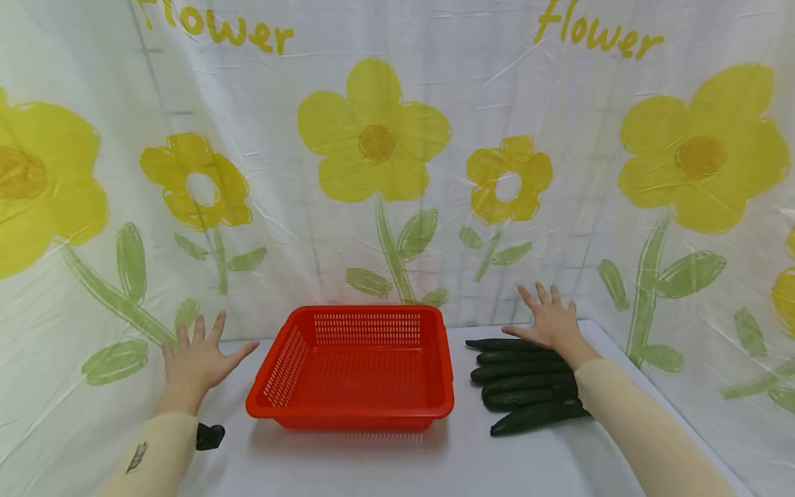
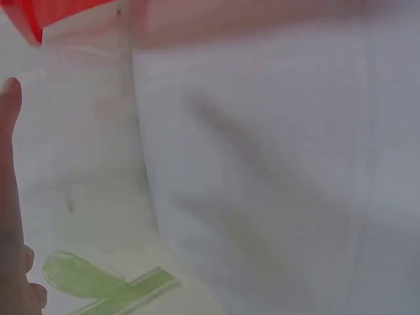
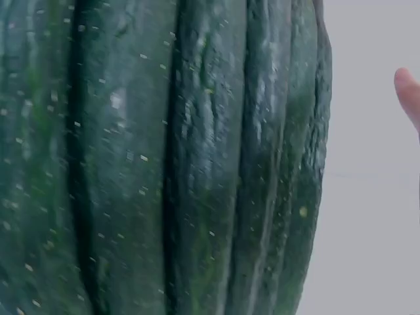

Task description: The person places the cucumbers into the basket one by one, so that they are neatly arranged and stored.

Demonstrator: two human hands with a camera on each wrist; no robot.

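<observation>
My left hand point(image 1: 197, 359) is spread with straight fingers to the left of a red plastic basket point(image 1: 446, 386), holding nothing. In the left wrist view part of that hand point(image 2: 12, 210) runs along the left edge. On the right, my other hand point(image 1: 553, 323) spreads its fingers above the far end of several dark green cucumbers point(image 1: 522, 373), with nothing gripped. Whether it touches them cannot be told. The cucumbers point(image 3: 203, 157) lie side by side and fill most of the right wrist view, where one fingertip point(image 3: 408, 92) shows at the right edge.
The basket stands on a white-covered table point(image 1: 348, 469), its slotted walls and floor showing. Behind the table hangs a white curtain point(image 1: 435, 262) printed with yellow flowers. A black strap or device point(image 1: 210, 436) shows beside the left sleeve.
</observation>
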